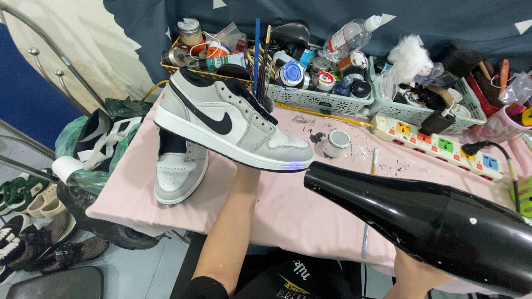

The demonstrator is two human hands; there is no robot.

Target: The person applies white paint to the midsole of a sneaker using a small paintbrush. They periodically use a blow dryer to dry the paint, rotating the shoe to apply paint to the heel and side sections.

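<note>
Your right hand (pixel 413 277) grips the black dryer (pixel 432 221), though your fingers are mostly hidden beneath it; its nozzle points at the sneaker's toe. Your left hand (pixel 244 169) holds the grey sneaker (pixel 227 119) up from below, fingers probably closed on the sole. Just past them, a second sneaker (pixel 177 174) lies on the pink table (pixel 288 205); beyond, a small tin (pixel 336 143) and a power strip (pixel 438 145).

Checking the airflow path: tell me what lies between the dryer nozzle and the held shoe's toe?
Nothing: in the head view only bare pink tablecloth shows behind the gap between black dryer nozzle and grey-white shoe.
</note>
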